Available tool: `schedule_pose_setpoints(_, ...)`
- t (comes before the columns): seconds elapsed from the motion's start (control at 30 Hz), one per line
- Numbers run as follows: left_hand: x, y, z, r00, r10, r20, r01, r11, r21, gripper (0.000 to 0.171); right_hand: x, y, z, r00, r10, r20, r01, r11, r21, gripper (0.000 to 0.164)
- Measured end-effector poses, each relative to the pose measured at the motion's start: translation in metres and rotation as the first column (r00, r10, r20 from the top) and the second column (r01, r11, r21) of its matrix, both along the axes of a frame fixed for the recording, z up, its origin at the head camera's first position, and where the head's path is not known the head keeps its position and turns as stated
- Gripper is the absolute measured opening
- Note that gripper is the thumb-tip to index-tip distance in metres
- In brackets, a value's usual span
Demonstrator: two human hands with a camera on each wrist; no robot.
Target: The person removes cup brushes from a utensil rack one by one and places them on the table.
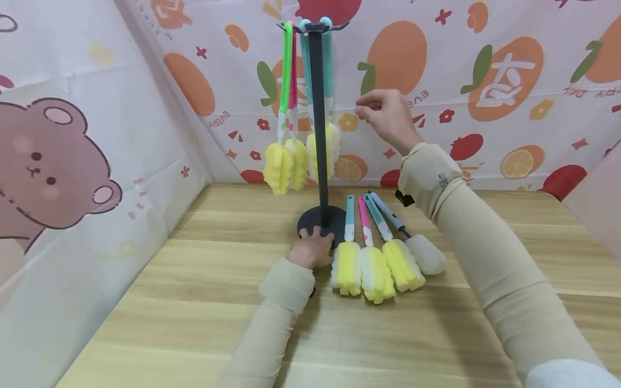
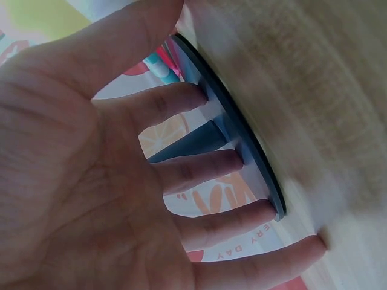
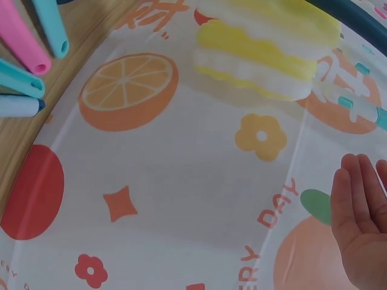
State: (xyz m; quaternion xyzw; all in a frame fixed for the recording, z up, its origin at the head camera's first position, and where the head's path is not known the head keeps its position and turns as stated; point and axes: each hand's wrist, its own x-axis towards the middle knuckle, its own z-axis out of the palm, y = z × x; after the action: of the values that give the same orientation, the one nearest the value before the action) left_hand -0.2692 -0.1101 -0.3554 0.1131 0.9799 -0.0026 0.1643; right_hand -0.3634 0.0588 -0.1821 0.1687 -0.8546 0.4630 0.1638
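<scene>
Head view: an upright black stand [image 1: 320,161] with a round flat base [image 1: 308,215] and top hooks [image 1: 340,26] stands on a wood-grain table [image 1: 160,312]. Judged from the layout, the step in hand is hanging brushes, about half done — four up, four lying beside the base.

Left hand [image 1: 311,250]: fingers spread, gripping nothing; fingertips rest on the base, apparently steadying it, the little finger reaching the tabletop. Right hand [image 1: 385,116]: raised beside the stand, fingers nearly straight, holding nothing. The next move would likely call for lowering it to a loose brush while the base is kept steady.

Condition of hung items: a bright green-handled sponge brush [image 1: 283,118], a deep pink-handled sponge brush [image 1: 292,102] and two teal-handled sponge brushes [image 1: 329,81] hang heads down, the sponges yellow or yellow-and-white with ruffled edges.

Condition of loose items: a teal-handled flat-lying brush [image 1: 349,250], a pink-handled flat-lying brush [image 1: 372,261] and a second teal-handled brush [image 1: 393,249] have yellow-and-white sponges; a blue-grey-handled brush [image 1: 424,253] carries a smooth, pale, rounded head. Handles point toward the backdrop — fanned, heads nearer the person.
</scene>
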Motion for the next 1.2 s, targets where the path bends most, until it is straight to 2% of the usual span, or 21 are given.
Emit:
schedule_pose_setpoints(0.2,0.001,-0.002,-0.002,1.0,-0.004,-0.005,0.004,1.0,-0.005,0.05,-0.003,-0.008,0.001,1.0,0.002,-0.012,-0.002,1.0,0.003,0.027)
schedule_pose_setpoints(0.5,0.0,-0.002,-0.001,1.0,-0.016,-0.014,0.016,1.0,-0.005,0.05,-0.006,-0.013,0.01,0.999,0.009,0.051,-0.005,0.997,-0.082,0.029)
schedule_pose_setpoints(0.8,0.001,0.0,0.0,1.0,0.004,-0.002,-0.004,1.0,0.008,0.05,-0.007,-0.02,0.016,0.995,0.034,0.093,-0.027,0.996,-0.082,0.031)
schedule_pose_setpoints(0.93,0.001,0.001,0.0,1.0,0.01,-0.002,-0.01,1.0,0.009,0.05,-0.008,-0.022,0.018,0.992,0.076,0.1,-0.067,0.994,-0.088,0.031)
schedule_pose_setpoints(1.2,0.001,0.0,0.0,1.0,0.008,-0.002,-0.008,1.0,0.011,0.05,-0.009,-0.027,0.02,0.975,0.206,0.087,-0.202,0.978,-0.048,0.03)
